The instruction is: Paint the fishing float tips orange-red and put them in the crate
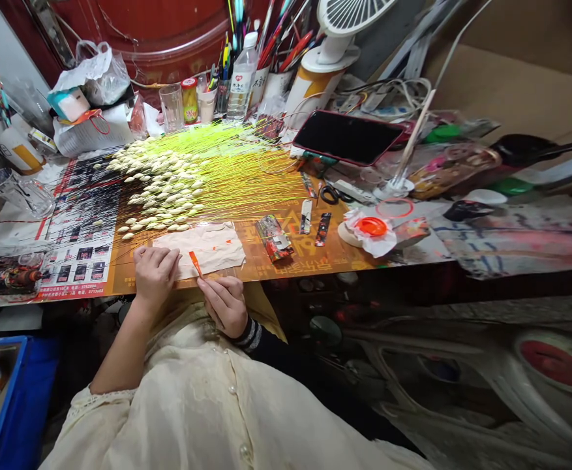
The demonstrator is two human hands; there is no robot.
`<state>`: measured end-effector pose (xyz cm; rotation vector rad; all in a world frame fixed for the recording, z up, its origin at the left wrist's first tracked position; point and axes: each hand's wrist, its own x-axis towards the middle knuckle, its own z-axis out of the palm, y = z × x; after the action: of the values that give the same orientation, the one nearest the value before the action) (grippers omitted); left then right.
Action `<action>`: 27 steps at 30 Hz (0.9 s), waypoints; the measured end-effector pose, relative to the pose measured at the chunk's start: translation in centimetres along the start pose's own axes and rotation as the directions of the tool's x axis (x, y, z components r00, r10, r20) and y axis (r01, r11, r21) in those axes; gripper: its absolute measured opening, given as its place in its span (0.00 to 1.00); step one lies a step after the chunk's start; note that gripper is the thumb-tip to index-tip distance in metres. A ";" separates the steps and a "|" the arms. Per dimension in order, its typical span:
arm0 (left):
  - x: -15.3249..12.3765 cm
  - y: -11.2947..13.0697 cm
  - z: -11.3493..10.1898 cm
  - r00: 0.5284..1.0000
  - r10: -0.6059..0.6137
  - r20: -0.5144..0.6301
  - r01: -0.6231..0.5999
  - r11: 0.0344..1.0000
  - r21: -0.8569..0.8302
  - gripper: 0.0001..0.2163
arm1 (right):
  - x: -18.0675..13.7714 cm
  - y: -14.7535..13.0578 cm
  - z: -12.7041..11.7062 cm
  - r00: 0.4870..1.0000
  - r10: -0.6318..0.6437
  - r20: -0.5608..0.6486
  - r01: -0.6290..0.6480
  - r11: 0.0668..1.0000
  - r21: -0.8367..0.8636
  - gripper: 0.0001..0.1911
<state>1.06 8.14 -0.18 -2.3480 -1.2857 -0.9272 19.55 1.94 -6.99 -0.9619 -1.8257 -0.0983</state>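
A cream cloth [212,245] with a few small orange marks lies at the table's front edge. My right hand [224,303] is closed on a small, flat paintbrush [195,262], its orange end pointing up over the cloth's lower edge. At the cloth's left edge, my left hand [156,271] has its fingers curled together. Whatever may be in them is hidden. Behind both hands lies a large bundle of thin sticks with cream oval bodies [168,189], their ends bright yellow-green on the right and dark on the left.
A paint-stained block [274,238] lies right of the cloth, and a dish of bright orange paint [374,227] beyond it. A phone [349,137] leans behind. A water bottle [242,78], a glass mug [19,192] and a white fan [349,16] stand around the table.
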 end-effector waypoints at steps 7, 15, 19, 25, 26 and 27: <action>0.0 0.0 0.0 1.000 -0.017 0.013 0.017 1.000 -0.005 0.06 | -0.5 0.3 0.1 1.000 0.006 -0.007 -0.006 1.000 0.004 0.32; -0.8 -0.6 -0.5 0.998 -0.058 -0.007 0.058 0.998 0.000 0.08 | -0.5 0.3 0.1 0.998 -0.050 -0.044 0.053 0.996 0.070 0.32; -1.1 -0.7 -0.7 0.997 -0.074 0.001 0.074 0.997 -0.014 0.09 | -0.4 -0.1 0.7 0.998 -0.062 -0.011 0.063 0.996 0.064 0.31; -1.2 -0.8 -0.6 0.999 -0.042 -0.026 0.042 0.999 0.011 0.08 | -0.3 -0.4 1.4 0.998 -0.063 -0.003 0.063 0.997 0.043 0.33; -1.3 -0.8 -0.6 0.999 -0.045 -0.023 0.045 0.999 0.009 0.08 | -0.3 -0.4 1.4 0.998 -0.062 0.005 0.062 0.997 0.043 0.33; -1.3 -0.8 -0.6 0.999 -0.051 -0.017 0.051 0.999 0.005 0.09 | -0.3 -0.4 1.4 0.998 -0.062 0.013 0.061 0.997 0.043 0.32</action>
<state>-0.32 7.43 -0.64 -2.3080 -1.3463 -0.9551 18.23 2.15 -7.77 -0.8791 -1.8634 -0.0903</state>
